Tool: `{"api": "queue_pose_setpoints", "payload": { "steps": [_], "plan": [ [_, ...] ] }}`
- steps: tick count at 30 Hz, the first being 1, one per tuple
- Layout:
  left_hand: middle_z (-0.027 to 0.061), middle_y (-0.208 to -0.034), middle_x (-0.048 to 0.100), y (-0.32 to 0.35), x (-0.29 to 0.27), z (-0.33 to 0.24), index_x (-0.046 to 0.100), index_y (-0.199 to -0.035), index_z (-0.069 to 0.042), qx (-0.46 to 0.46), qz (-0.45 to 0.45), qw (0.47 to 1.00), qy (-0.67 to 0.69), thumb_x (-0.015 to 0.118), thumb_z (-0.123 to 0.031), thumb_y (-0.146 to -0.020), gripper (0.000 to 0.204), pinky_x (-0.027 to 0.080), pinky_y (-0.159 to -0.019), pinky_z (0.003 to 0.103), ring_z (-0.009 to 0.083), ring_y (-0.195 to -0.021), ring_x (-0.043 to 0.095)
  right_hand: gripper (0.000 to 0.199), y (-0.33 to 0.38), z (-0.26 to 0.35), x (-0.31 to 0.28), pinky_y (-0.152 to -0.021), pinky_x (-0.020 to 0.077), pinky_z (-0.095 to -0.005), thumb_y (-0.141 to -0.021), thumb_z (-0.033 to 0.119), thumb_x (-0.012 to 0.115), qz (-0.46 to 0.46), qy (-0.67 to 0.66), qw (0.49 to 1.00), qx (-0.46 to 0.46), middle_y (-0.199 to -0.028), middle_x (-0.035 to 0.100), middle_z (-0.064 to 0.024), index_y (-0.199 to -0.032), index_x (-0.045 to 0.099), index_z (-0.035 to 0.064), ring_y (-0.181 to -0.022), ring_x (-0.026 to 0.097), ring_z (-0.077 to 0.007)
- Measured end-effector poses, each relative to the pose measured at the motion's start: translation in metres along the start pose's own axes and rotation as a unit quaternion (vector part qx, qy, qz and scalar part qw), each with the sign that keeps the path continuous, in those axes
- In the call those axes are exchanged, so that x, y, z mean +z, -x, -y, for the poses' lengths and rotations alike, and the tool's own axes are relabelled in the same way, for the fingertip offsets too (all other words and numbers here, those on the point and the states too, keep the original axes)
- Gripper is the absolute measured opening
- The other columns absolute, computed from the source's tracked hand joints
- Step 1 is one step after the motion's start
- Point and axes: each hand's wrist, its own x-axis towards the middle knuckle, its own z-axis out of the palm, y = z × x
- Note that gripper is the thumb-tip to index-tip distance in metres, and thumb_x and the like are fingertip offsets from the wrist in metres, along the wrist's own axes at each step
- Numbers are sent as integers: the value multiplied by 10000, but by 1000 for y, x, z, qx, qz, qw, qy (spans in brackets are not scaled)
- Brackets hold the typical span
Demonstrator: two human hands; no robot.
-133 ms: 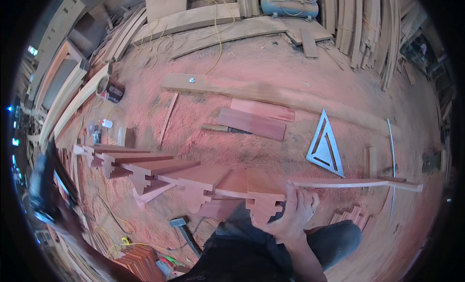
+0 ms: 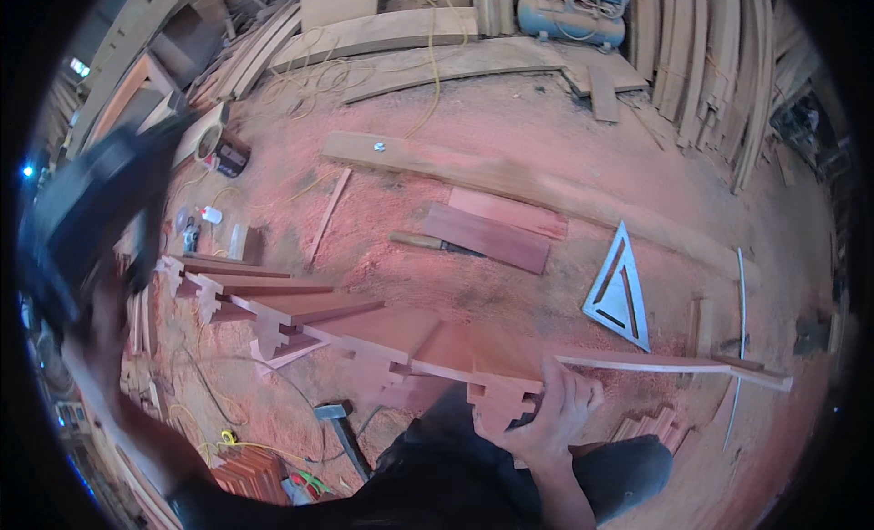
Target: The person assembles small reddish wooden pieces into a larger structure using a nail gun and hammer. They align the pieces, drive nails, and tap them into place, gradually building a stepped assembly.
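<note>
My left hand [image 2: 102, 316] is raised at the far left, wrapped round the handle of a bulky dark power tool [image 2: 73, 216]. The tool is blurred, so its exact kind does not show. In front of me lies a row of reddish wooden pieces with notched, stepped ends [image 2: 273, 334], set side by side along a thin strip. My right hand [image 2: 557, 404] grips the nearest notched wooden piece [image 2: 499, 401] at its end, thumb on one side and fingers curled on the other. The strip [image 2: 646, 361] runs on to the right past that hand.
Pink sawdust covers the floor. Beyond the row lie a chisel-like tool [image 2: 419, 241], a reddish board [image 2: 492, 239], a long plank [image 2: 455, 166] and a metal triangle square [image 2: 622, 298]. A hammer [image 2: 344, 437] rests near my leg. A blue compressor [image 2: 574, 20] and stacked timber stand behind.
My left hand has lifted the dark power tool higher at the left. The view has shifted slightly. My right hand keeps its grip on the notched wooden piece.
</note>
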Motion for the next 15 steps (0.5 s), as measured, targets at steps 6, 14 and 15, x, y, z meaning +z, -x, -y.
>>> {"api": "queue_pose_setpoints", "payload": {
  "steps": [6, 14, 15],
  "plan": [
    [218, -812, 732, -73, 98, -244, 750, -1051, 46, 333, 382, 801, 319, 833, -321, -930, 395, 559, -658, 415, 217, -740, 738, 931, 15, -4, 15, -1059, 348, -633, -701, 907, 717, 21, -15, 999, 33, -1060, 569, -104, -1245, 658, 153, -1039, 545, -331],
    [98, -718, 673, -52, 206, -370, 739, -958, 38, 322, 752, 546, 184, 776, -467, -964, 506, 511, -601, 381, 197, -651, 674, 791, 16, -11, 7, -977, 348, -582, -862, 756, 695, 30, -56, 998, -6, -1050, 544, -87, -1350, 541, 152, -1035, 550, -328],
    [86, -714, 671, -51, 217, -374, 743, -951, 25, 327, 765, 525, 178, 771, -466, -971, 492, 505, -590, 369, 184, -642, 668, 676, 16, -9, 9, -973, 345, -571, -924, 732, 620, 20, -54, 998, 1, -1023, 533, -57, -1317, 551, 186, -1015, 543, -299]
  ]
}}
